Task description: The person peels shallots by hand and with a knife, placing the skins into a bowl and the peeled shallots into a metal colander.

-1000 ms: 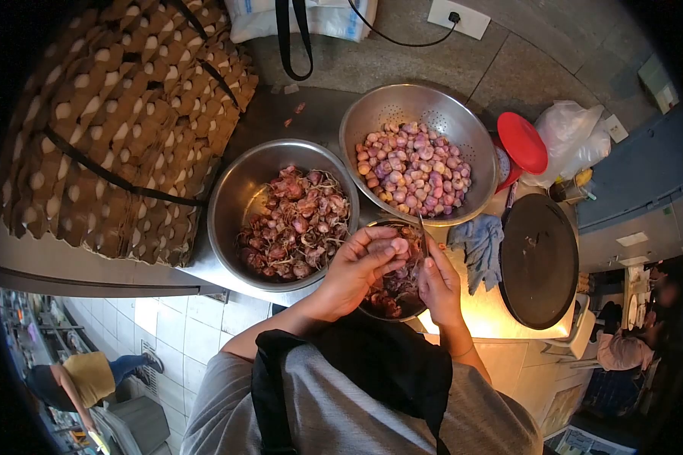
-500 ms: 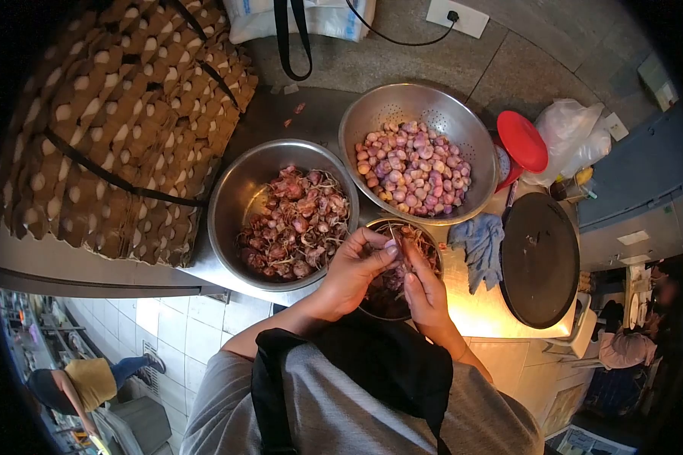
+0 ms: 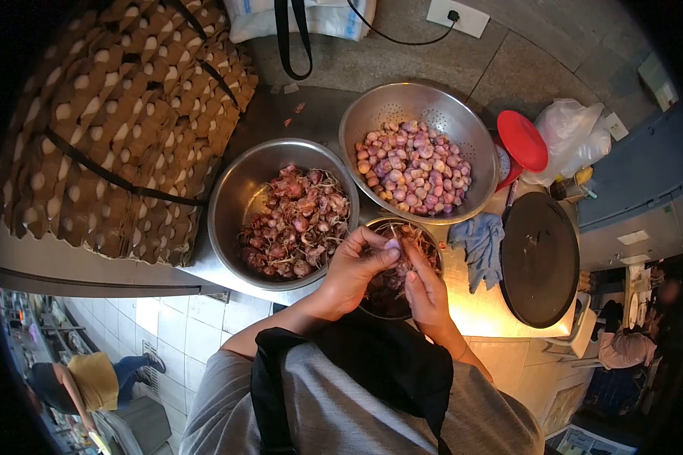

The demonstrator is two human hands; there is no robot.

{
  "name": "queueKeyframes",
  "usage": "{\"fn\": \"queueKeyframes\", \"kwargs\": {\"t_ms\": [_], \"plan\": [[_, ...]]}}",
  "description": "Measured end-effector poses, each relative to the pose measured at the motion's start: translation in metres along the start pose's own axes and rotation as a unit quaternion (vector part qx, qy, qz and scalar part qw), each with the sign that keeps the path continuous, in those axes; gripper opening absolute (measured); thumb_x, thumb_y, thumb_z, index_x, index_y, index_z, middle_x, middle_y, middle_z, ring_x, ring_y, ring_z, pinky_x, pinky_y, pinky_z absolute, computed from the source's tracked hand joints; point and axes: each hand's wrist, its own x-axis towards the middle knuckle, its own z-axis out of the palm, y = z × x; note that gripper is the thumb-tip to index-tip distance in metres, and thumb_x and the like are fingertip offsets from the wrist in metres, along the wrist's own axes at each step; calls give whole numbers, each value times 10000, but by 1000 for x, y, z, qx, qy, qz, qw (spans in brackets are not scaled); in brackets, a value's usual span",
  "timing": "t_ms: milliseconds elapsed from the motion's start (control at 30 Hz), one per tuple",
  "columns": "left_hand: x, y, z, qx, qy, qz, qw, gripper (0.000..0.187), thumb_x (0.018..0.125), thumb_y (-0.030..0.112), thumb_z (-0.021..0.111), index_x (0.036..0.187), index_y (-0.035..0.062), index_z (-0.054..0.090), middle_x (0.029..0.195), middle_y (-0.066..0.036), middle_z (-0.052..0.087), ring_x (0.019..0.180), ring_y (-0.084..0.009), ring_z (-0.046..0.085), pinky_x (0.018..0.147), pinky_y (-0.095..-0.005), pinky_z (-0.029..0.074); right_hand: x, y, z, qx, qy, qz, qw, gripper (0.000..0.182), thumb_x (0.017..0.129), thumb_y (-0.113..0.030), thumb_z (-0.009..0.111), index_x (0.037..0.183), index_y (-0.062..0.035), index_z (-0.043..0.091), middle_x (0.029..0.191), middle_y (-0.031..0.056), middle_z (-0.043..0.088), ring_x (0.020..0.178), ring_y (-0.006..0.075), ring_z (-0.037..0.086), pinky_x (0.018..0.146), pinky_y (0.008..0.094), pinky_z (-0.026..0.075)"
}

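Observation:
Over a small metal bowl (image 3: pixel 387 313) of reddish skins, my left hand (image 3: pixel 355 274) is closed on a small pale purple shallot (image 3: pixel 391 245), held between thumb and fingers. Close to its right side, my right hand (image 3: pixel 426 292) has its fingers pinched together; what they hold is too small to make out. To the left stands a large metal bowl (image 3: pixel 224 220) with unpeeled reddish shallots (image 3: pixel 300 224). Behind my hands, a metal colander (image 3: pixel 463 125) holds many peeled shallots (image 3: pixel 413 167).
Stacked egg trays (image 3: pixel 121 144) stand at the left. A blue cloth (image 3: pixel 478 246), a round black pan (image 3: pixel 539 259), a red scale (image 3: pixel 522 142) and plastic bags (image 3: pixel 573 136) are at the right. One person (image 3: pixel 91 383) is at lower left, another (image 3: pixel 627 349) at far right.
My hands have barely moved over the small bowl. The person at lower left has shifted slightly to the right.

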Motion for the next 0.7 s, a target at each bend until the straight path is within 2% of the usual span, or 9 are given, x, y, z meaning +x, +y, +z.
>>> {"fn": "queueKeyframes", "kwargs": {"t_ms": [33,133,233,333,433,500,567,667,700], "plan": [[0,1,1,4,2,-4,1000,119,793,15,580,839,79,491,906,-33,573,852,-120,546,748,-255,451,-1,0,1,43,7,28,999,410,906,-123,381,1302,-36,322,1135,44,500,633,59,430,580,168,375],[-1,5,3,15,4,-21,1000,106,798,32,581,864,71,508,914,-37,581,849,-120,552,745,-250,450,-1,-9,-7,201,-3,126,971,392,910,-124,381,1291,-44,344,946,-4,526,556,32,370,504,152,322],[-3,9,3,24,-15,-35,999,119,811,61,574,920,60,524,927,-38,587,840,-116,555,741,-247,452,2,-3,-10,186,32,124,974,383,914,-133,380,1287,-54,354,806,-47,474,507,11,289,451,147,250],[-2,14,5,38,-16,-41,998,156,823,69,560,972,38,528,940,-48,584,851,-120,553,739,-246,453,2,-5,-12,163,51,128,977,416,918,-168,378,1313,-61,307,679,-60,418,501,14,301,447,150,258],[15,20,12,59,9,13,998,186,836,64,535,1015,15,522,987,-64,575,906,-139,549,787,-257,451,-1,0,-13,161,54,133,976,430,919,-182,373,1322,-58,287,603,-63,372,478,19,302,432,154,257],[31,33,18,52,-11,15,998,328,854,49,492,1174,-6,447,1181,-94,488,1077,-187,481,904,-303,407,-2,8,-11,180,59,137,972,439,917,-200,379,1320,-55,281,559,-53,350,448,30,299,406,164,254],[41,45,24,51,-68,16,996,368,852,34,485,1212,-2,417,1235,-100,445,1113,-198,454,909,-309,403,-4,15,-10,208,84,140,964,452,912,-226,392,1314,-52,280,519,-33,337,408,48,289,365,182,247],[52,56,18,103,-118,91,983,393,837,9,497,1221,10,412,1268,-100,414,1129,-202,444,914,-310,398,-8,22,-10,180,79,137,971,430,913,-251,386,1288,-50,319,489,-10,345,389,57,295,356,184,248],[55,59,10,140,-104,139,975,408,819,-13,516,1214,26,421,1209,-99,471,1083,-194,481,908,-308,402,-9,23,-10,178,78,131,972,426,913,-250,386,1283,-49,324,487,-9,346,387,56,294,356,183,247]]}}
